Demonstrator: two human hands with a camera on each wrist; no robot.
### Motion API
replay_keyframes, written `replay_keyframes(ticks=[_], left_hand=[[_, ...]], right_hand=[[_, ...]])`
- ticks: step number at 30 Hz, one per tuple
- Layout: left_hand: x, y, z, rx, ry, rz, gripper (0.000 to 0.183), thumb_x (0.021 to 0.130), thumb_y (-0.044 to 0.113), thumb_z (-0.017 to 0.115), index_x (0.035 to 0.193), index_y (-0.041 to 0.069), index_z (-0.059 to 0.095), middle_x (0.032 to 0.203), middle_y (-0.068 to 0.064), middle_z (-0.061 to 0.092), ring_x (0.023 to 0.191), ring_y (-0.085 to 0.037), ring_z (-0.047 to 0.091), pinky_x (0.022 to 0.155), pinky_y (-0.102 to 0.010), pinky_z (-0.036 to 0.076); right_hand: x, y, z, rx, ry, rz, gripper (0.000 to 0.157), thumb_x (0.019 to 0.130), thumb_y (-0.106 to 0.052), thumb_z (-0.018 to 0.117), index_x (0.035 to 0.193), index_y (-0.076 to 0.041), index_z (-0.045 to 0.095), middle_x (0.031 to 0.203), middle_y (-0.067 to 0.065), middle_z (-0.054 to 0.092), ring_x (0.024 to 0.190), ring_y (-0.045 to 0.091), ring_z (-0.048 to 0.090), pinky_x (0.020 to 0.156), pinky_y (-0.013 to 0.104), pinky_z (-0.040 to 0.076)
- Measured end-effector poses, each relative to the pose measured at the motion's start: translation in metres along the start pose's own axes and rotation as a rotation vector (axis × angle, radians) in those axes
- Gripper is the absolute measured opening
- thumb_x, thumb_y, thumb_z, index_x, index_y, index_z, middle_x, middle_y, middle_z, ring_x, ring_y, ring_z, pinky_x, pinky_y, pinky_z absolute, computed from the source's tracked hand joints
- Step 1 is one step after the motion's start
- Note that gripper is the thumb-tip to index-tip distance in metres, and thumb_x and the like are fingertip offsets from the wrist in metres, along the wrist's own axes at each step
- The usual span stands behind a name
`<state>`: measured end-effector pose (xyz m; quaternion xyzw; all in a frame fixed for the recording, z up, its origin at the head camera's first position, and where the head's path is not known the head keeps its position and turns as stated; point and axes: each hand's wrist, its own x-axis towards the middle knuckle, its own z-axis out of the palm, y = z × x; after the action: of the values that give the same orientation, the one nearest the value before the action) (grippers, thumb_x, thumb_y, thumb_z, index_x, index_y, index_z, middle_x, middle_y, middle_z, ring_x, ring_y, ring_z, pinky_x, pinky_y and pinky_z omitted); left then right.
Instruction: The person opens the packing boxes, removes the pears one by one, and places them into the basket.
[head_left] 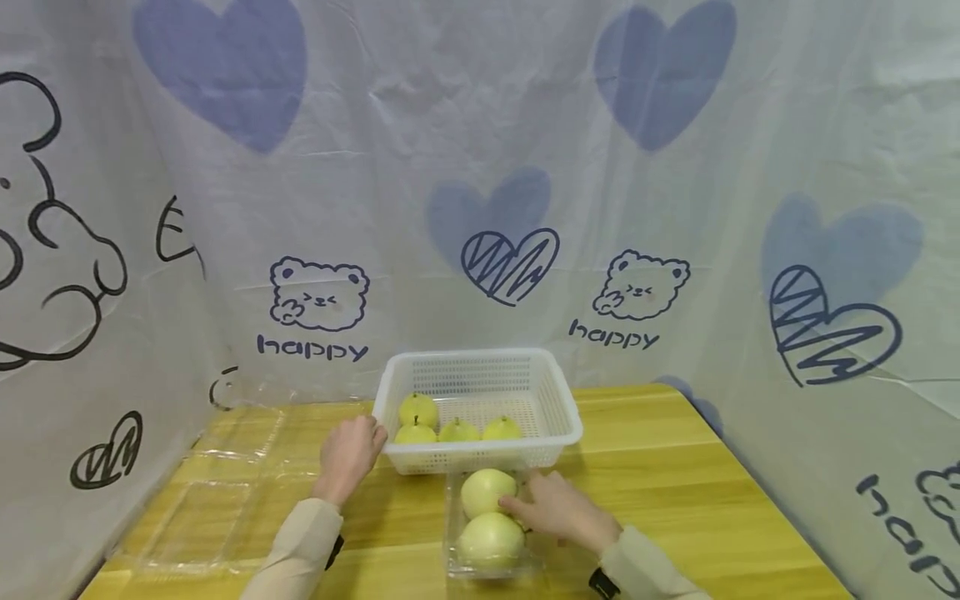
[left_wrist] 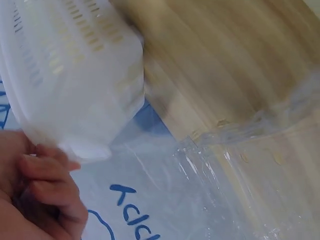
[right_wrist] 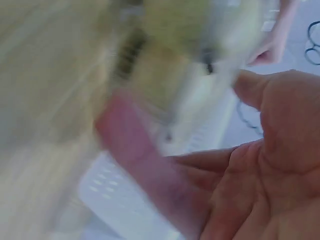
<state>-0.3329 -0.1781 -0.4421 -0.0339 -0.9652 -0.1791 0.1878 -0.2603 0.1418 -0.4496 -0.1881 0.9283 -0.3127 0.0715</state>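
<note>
In the head view my left hand [head_left: 350,454] grips the left front corner of a white plastic basket [head_left: 480,457]; the left wrist view shows its fingers curled at the rim of the basket [left_wrist: 100,85]. Several yellow-green pears [head_left: 458,430] lie along the basket's front and left side. In front of it, a clear plastic tray [head_left: 483,572] holds two larger pale pears [head_left: 491,537], one behind the other. My right hand [head_left: 562,510] is at the tray's right side, thumb by the pears. In the blurred right wrist view, that hand [right_wrist: 260,170] has its fingers extended.
Clear plastic containers [head_left: 198,525] lie on the left side of the wood-grain table [head_left: 675,483]. A printed cloth curtain [head_left: 420,125] hangs behind the table and along both sides, close behind the basket.
</note>
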Motion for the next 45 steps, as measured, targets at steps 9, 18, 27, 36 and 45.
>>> replay_keyframes(ticks=[9, 18, 27, 36, 45], left_hand=[[-0.018, 0.007, 0.001, 0.071, 0.1, 0.053, 0.027, 0.096, 0.017, 0.06, 0.076, 0.0, 0.067, 0.052, -0.002, 0.048, 0.044, -0.015, 0.043, 0.037, -0.025, 0.032], [-0.044, 0.023, 0.004, -0.059, 0.117, 0.249, 0.016, 0.085, 0.01, 0.074, 0.1, 0.005, 0.072, 0.072, -0.001, 0.065, 0.058, -0.008, 0.054, 0.051, -0.026, 0.045], [-0.066, 0.032, 0.009, -0.3, -0.214, 0.385, 0.029, 0.082, 0.012, 0.077, 0.108, 0.006, 0.068, 0.074, 0.009, 0.063, 0.061, 0.002, 0.051, 0.055, -0.019, 0.045], [-0.079, 0.029, 0.014, -0.747, -0.644, 0.285, 0.018, 0.086, 0.014, 0.073, 0.101, 0.005, 0.071, 0.079, -0.002, 0.065, 0.061, -0.008, 0.059, 0.048, -0.02, 0.045], [-0.084, 0.03, 0.015, -0.942, -0.827, 0.166, 0.026, 0.082, 0.006, 0.071, 0.108, 0.0, 0.07, 0.081, -0.001, 0.067, 0.064, -0.01, 0.059, 0.052, -0.022, 0.043]], right_hand=[[-0.01, -0.024, 0.0, -0.401, 0.058, -0.3, 0.063, 0.089, -0.055, 0.063, 0.135, -0.012, 0.057, 0.135, 0.013, 0.056, 0.121, 0.027, 0.054, 0.096, 0.044, 0.05], [-0.008, -0.035, 0.011, -0.439, -0.146, -0.35, 0.076, 0.077, -0.067, 0.068, 0.145, -0.044, 0.043, 0.155, 0.02, 0.032, 0.14, 0.051, 0.029, 0.099, 0.069, 0.038], [0.0, -0.052, 0.013, -0.606, -0.176, -0.32, 0.072, 0.073, -0.064, 0.071, 0.139, -0.055, 0.042, 0.146, 0.011, 0.041, 0.132, 0.048, 0.041, 0.088, 0.063, 0.049], [0.004, -0.049, 0.015, -0.654, -0.136, -0.355, 0.076, 0.072, -0.074, 0.067, 0.141, -0.054, 0.041, 0.138, 0.005, 0.044, 0.118, 0.029, 0.046, 0.078, 0.048, 0.055], [0.002, -0.044, 0.015, -0.613, -0.105, -0.386, 0.074, 0.072, -0.07, 0.07, 0.139, -0.052, 0.045, 0.136, 0.005, 0.046, 0.113, 0.027, 0.046, 0.077, 0.045, 0.054]])
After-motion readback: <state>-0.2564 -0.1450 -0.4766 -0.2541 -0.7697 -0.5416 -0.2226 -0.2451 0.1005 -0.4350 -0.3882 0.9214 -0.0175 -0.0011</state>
